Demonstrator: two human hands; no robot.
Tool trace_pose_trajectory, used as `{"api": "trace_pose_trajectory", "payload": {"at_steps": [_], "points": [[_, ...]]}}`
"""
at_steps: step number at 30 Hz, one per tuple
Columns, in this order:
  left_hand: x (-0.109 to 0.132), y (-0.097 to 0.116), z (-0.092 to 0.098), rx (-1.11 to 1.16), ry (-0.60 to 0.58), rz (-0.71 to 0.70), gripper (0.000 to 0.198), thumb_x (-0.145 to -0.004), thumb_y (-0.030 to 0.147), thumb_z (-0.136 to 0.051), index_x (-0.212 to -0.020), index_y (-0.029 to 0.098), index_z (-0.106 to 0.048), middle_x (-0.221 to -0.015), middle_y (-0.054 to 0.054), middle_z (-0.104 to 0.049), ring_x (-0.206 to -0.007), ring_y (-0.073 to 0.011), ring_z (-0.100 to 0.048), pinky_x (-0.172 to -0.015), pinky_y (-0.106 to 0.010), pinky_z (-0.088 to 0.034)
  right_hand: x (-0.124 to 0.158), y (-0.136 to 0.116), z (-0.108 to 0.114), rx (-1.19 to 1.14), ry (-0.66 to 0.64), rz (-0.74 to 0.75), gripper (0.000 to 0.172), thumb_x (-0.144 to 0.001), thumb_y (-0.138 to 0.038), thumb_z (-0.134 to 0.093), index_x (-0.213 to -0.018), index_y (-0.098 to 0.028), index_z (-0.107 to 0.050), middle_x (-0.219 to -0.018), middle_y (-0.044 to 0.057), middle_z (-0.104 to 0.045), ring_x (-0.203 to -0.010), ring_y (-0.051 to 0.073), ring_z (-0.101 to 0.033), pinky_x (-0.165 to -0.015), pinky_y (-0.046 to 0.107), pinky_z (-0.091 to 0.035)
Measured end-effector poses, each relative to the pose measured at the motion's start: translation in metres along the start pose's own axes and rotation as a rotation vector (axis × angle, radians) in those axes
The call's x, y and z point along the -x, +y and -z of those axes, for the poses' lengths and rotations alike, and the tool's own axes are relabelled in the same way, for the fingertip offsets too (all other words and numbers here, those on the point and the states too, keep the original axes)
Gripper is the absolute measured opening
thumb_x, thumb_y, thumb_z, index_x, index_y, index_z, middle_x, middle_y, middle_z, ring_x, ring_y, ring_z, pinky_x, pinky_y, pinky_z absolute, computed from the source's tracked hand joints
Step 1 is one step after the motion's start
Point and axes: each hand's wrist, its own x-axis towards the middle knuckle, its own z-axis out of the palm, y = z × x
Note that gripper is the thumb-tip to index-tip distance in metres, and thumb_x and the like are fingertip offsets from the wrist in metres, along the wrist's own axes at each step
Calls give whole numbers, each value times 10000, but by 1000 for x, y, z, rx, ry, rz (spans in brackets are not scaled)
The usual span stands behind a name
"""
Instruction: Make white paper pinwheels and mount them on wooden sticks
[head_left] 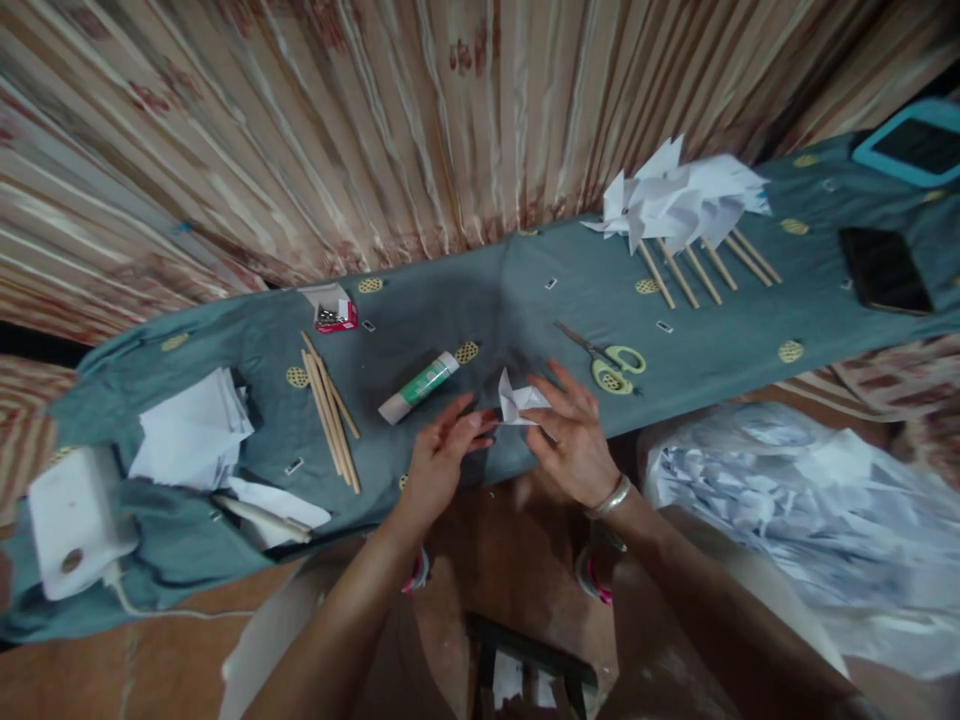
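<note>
A small white paper pinwheel (517, 400), its corners folded up, is held low over the table's front edge. My left hand (442, 450) meets its left corner, thumb and index finger close together there. On the other side, my right hand (576, 440) grips the paper's right part, some fingers raised, with a bangle on the wrist. Left of the paper lies a green and white glue stick (420, 387). Scissors with yellow-green handles (604, 360) rest beyond my right hand. What lies under my fingertips is partly hidden.
Finished paper pinwheels on sticks (682, 200) lie at the back right, near a phone (885, 268). Loose sticks (330, 415), a small red box of pins (334, 312) and stacked paper sheets (195, 430) sit left. A plastic bag of paper pieces (795, 500) stands right.
</note>
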Motion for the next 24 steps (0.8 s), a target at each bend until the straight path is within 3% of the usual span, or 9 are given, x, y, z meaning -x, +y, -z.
{"api": "trace_pose_trajectory", "payload": {"at_steps": [4, 11, 14, 18, 24], "points": [[5, 1, -10, 247, -64, 146, 499, -752, 431, -749, -1115, 121, -604, -941, -134, -754, -956, -264, -714, -916, -425, -528, -1, -3, 2, -75, 51, -42, 200, -854, -212, -542, -839, -235, -740, -1261, 81, -668, -1358, 312, -446, -1029, 549, -416], [5, 2, -16, 406, -121, 167, 277, -738, 359, -749, -895, 143, -675, -861, -60, -751, -815, -191, -716, -878, -357, -539, 2, -19, 7, -35, 95, 87, 194, -869, -157, -525, -925, -197, -707, -1327, 114, -615, -1384, 302, -410, -1048, 542, -385], [5, 6, -15, 389, -121, 140, 302, -723, 382, -751, -911, 154, -687, -847, -35, -738, -792, -166, -697, -828, -312, -532, 4, -22, 10, -18, 92, 157, 213, -866, -201, -566, -1056, -182, -661, -1420, 149, -519, -1417, 318, -348, -1070, 545, -357], [5, 9, -18, 320, -58, 43, 395, -597, 317, -845, -926, 154, -700, -830, -17, -729, -749, -138, -663, -790, -278, -501, 6, -25, 14, -35, 28, 194, 400, -862, -355, -608, -1236, -222, -555, -1529, 142, -365, -1448, 347, -267, -1072, 576, -339], [5, 8, -26, 308, 13, -8, 392, -516, 275, -885, -844, 137, -722, -801, -24, -736, -712, -136, -643, -774, -281, -478, 5, -30, 20, -150, 24, 162, 364, -903, -356, -523, -1247, -241, -562, -1563, 87, -293, -1464, 355, -215, -1113, 588, -291]]}}
